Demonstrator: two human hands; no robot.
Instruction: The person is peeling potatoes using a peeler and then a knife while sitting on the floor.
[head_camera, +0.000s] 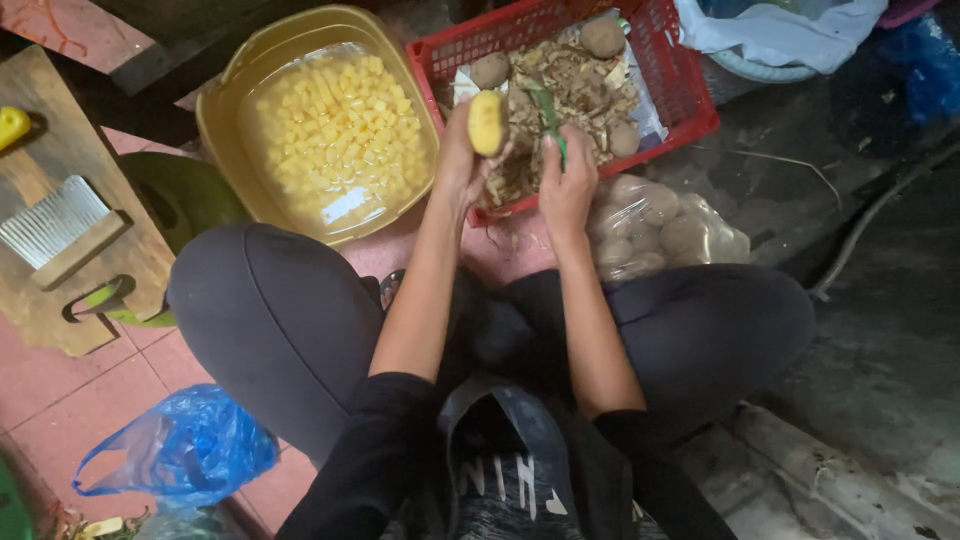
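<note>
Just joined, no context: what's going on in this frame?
A person squats on the floor over a red basket of peelings and unpeeled potatoes. The left hand holds up a peeled yellow potato; the right hand grips a green-handled peeler beside it. A yellow tub at left holds diced potato in water. A clear bag of potatoes lies by the right knee, and a wooden slicer board lies further left.

A squatting person's bare forearms reach forward between the knees. The left hand (462, 150) is raised, fingers curled closed in a grip; the right hand (566, 180) seems fisted, knuckles up.
</note>
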